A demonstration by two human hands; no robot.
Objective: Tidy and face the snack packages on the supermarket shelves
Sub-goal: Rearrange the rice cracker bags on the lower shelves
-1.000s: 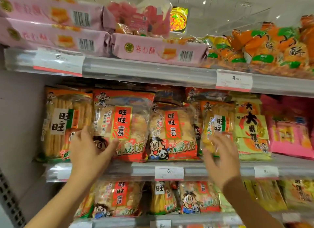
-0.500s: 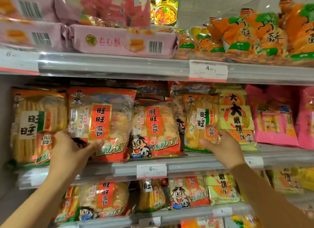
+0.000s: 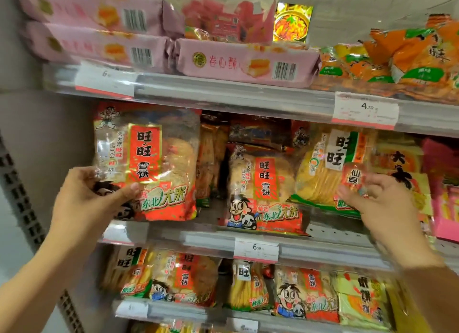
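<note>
The left hand (image 3: 84,201) grips the lower left corner of a red rice cracker bag (image 3: 149,163), thumb across the front and fingers curled behind. The bag is upright, label facing out, at the left end of the middle shelf (image 3: 211,238), left of centre in the frame. Its bottom edge sits at the shelf's front lip.

The right hand (image 3: 380,203) is at right of centre, fingers loosely curled against the lower right corner of a yellow senbei bag (image 3: 327,168). Motion blur prevents confirming whether the fingers are clamped on the bag or only touching it. This bag tilts to the right and stands on the same shelf.

Between the two bags stands a second red rice cracker bag (image 3: 263,191), upright, not touched by either hand. More packages sit in shadow behind it.

A price tag reading 6.50 (image 3: 255,250) is clipped to the middle shelf rail at lower centre. The upper shelf (image 3: 236,96) carries pink roll-wafer packs (image 3: 246,61) at upper centre and left, and orange snack bags (image 3: 407,59) at upper right, with a 4.50 tag (image 3: 365,111) below them. The lower shelf holds mixed cracker bags (image 3: 183,280).
</note>
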